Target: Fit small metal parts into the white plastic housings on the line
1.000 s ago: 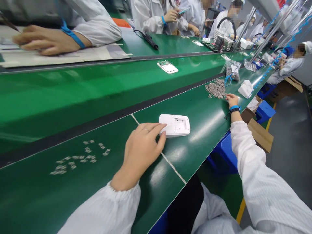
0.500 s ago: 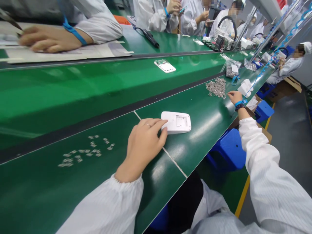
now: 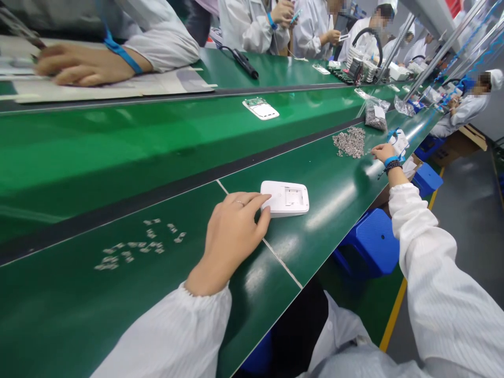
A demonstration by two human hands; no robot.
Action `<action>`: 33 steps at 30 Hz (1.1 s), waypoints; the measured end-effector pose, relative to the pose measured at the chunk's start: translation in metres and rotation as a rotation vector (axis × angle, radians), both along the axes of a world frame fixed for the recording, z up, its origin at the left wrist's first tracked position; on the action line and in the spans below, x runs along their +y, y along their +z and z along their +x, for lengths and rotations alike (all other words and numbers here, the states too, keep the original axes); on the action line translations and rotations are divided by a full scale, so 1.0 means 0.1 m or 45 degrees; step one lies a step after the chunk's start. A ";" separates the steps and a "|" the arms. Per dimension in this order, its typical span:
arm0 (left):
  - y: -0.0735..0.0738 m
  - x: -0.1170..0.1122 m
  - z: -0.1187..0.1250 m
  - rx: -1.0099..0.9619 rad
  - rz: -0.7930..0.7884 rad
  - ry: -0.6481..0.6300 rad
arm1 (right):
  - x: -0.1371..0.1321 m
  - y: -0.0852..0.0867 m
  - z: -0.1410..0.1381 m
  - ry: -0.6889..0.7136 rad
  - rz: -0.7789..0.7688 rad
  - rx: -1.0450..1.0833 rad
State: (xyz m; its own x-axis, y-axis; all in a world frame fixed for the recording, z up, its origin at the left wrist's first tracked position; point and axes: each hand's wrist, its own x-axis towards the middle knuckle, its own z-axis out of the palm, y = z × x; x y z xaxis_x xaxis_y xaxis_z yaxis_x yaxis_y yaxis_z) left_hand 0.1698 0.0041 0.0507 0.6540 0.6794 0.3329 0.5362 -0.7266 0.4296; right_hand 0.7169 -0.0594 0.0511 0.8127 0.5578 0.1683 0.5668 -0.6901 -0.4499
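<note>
My left hand (image 3: 232,233) rests on the green bench (image 3: 177,294), fingers loosely curled, its fingertips touching the left end of a white plastic device shell (image 3: 285,198). My right hand (image 3: 382,152) is stretched far to the right, next to a heap of small grey metal parts (image 3: 349,142), fingers curled together; what they hold is too small to make out. A blue strap and a dark bead band circle that wrist. Several small metal pieces (image 3: 137,247) lie scattered left of my left hand.
A green conveyor belt (image 3: 118,147) carries a white device (image 3: 260,109). Across it a co-worker's hand (image 3: 79,63) rests on papers. More people in white coats work at the back. A bag of parts (image 3: 374,116) and white shells (image 3: 399,139) lie far right. Blue stools stand below.
My right hand has shifted right along the heap of metal parts. The device on the belt has drifted left. My left hand stays on the white shell.
</note>
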 end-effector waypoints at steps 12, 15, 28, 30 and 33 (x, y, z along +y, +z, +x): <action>-0.04 0.01 0.00 -0.019 -0.025 -0.002 | 0.13 -0.26 0.03 -0.100 0.154 -0.027; -0.03 0.01 0.00 -0.016 -0.019 0.013 | 0.14 -0.36 -0.04 -0.052 0.108 -0.103; -0.02 0.00 0.00 -0.024 -0.023 0.017 | 0.21 -0.41 -0.13 0.172 -0.088 -0.114; -0.03 0.00 0.01 -0.026 -0.022 0.017 | 0.19 -0.35 -0.13 0.194 -0.085 -0.116; -0.05 0.00 0.01 -0.007 -0.023 0.006 | 0.11 -0.23 -0.17 0.250 -0.114 -0.042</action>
